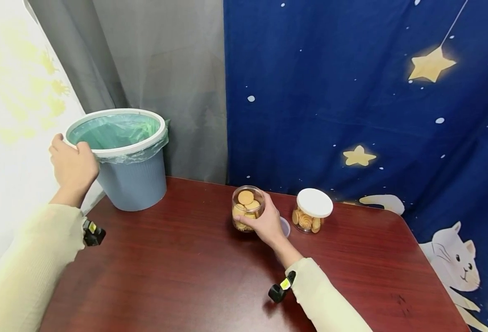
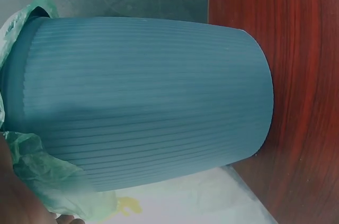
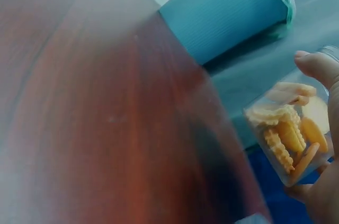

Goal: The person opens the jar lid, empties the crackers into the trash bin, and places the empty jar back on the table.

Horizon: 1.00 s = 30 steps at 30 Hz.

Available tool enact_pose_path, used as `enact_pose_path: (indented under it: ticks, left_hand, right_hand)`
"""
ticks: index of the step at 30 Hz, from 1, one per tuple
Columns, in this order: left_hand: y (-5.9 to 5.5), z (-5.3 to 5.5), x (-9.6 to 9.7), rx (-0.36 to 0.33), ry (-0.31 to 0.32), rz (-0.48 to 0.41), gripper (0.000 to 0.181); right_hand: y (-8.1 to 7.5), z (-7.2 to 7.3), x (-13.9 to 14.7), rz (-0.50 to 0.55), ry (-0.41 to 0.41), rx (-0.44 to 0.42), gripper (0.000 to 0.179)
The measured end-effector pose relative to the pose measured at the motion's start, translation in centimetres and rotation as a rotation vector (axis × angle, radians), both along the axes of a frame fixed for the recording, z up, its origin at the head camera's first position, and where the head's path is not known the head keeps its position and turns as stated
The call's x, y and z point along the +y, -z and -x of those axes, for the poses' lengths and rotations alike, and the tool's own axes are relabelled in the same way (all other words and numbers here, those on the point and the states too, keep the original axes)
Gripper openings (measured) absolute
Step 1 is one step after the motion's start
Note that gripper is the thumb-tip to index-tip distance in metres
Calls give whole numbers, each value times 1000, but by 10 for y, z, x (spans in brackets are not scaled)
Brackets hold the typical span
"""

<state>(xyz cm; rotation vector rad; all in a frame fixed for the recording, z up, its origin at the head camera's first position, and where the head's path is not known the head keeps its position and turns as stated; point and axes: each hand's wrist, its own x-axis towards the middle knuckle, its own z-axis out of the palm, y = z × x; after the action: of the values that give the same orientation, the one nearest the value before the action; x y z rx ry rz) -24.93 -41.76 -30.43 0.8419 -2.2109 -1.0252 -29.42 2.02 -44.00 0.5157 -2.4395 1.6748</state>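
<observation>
A blue ribbed trash bin [image 1: 133, 184] with a white rim and a green plastic liner stands at the table's back left. My left hand [image 1: 73, 166] grips its rim on the near left side, the thumb over the white ring. In the left wrist view, the bin's wall [image 2: 148, 97] fills the middle, and only part of the hand shows. My right hand [image 1: 269, 223] holds a clear, lidless jar of cookies [image 1: 248, 210], fingers round its side. Round and ridged cookies [image 3: 288, 134] show through the jar's wall. Whether its base touches the table I cannot tell.
A second cookie jar [image 1: 308, 216] with a white lid stands right of my right hand. Between them lies a translucent round lid [image 1: 284, 227], partly hidden by the hand. The dark red table [image 1: 177, 267] ends at a grey curtain [image 1: 186, 92] and a blue starry one [image 1: 310, 101].
</observation>
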Motion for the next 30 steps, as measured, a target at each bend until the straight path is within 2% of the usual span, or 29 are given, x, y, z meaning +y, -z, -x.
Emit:
enact_pose_path:
  ticks: [4, 13, 21, 26, 30]
  left_hand:
    - [3, 0, -5, 6, -1, -3, 72]
    - [3, -1, -6, 23, 34, 2, 74]
    - [-2, -7, -2, -42, 86, 84, 77]
    - [-7, -10, 4, -79, 125, 141, 76]
    - [-11, -15, 5, -104, 123, 166, 75]
  right_hand:
    - [-21, 0, -6, -21, -27, 16, 89]
    - [-77, 6, -34, -6, -200, 20, 88]
    - [-123, 6, -67, -89, -207, 16, 87]
    - [-143, 9, -89, -113, -213, 5, 90]
    - [-158, 13, -110, -133, -211, -2, 94]
